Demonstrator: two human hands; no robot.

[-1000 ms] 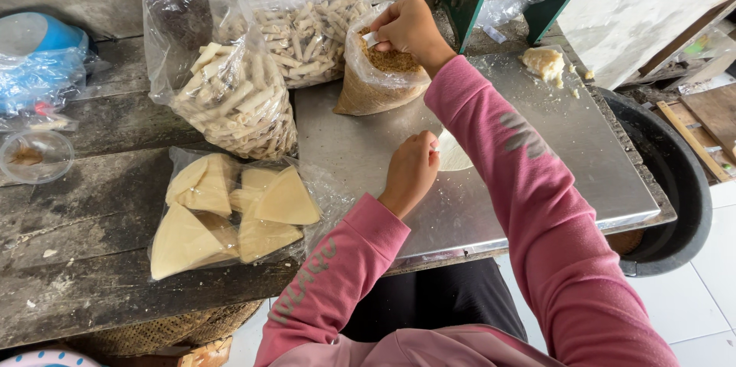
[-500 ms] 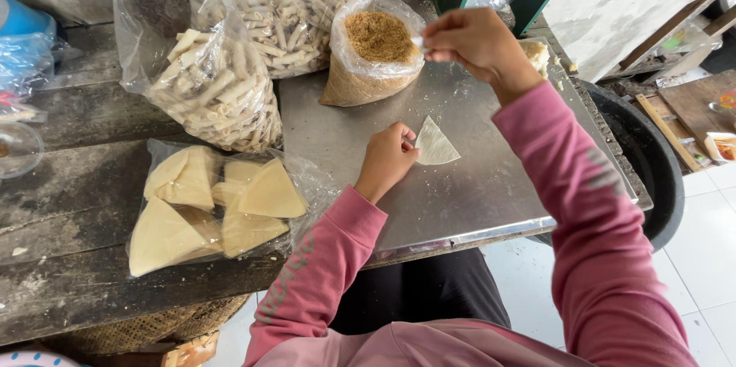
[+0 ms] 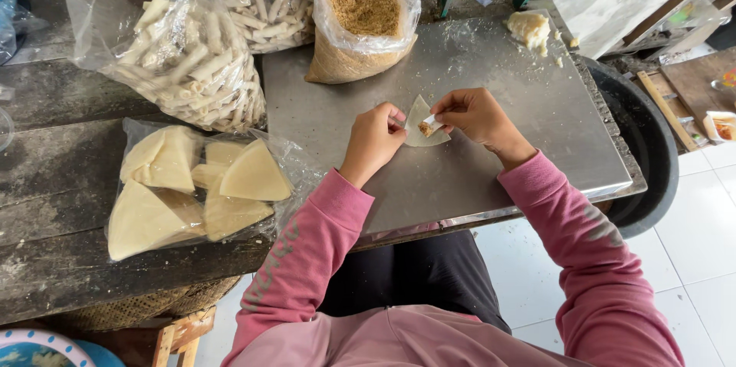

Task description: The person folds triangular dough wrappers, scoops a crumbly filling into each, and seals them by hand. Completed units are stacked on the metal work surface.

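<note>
Between left hand [image 3: 376, 137] and right hand [image 3: 475, 115] (both pinching) lies wrapper [image 3: 423, 123].

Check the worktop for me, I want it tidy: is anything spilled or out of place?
Mostly tidy. A pale dough lump sits at the metal sheet's far right corner with small crumbs scattered beside it. Nothing else stands out.

Pale triangular wrapper [image 3: 420, 123] flat on steel, brown filling [image 3: 425, 129] at ctr.
</note>
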